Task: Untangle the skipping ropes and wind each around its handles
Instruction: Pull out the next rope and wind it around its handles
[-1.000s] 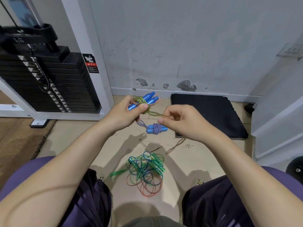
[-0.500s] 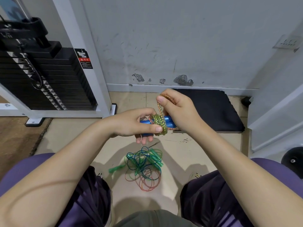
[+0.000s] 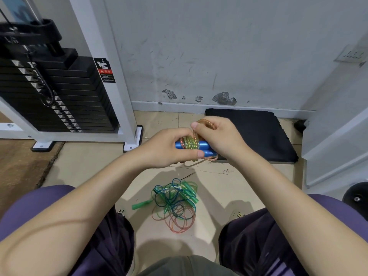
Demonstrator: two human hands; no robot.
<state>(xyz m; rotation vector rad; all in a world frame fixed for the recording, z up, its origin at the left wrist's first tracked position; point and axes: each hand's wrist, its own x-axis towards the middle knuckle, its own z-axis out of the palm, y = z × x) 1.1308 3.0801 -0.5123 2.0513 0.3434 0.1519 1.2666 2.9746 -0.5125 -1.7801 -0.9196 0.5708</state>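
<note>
Blue plastic handles [image 3: 203,145] are lying side by side in your left hand [image 3: 167,148], which is closing its fingers and thumb firmly around them. A yellow-green rope [image 3: 190,142] is sitting in several tight coils around the middle of the handles. Your right hand [image 3: 219,138] is pinching an orange loop of this rope [image 3: 207,123] just above the handles; the rope end, I think, is hanging below them. On the tiled floor [image 3: 89,162], between your knees, a tangled pile of green, blue and orange ropes [image 3: 175,204] is lying.
</note>
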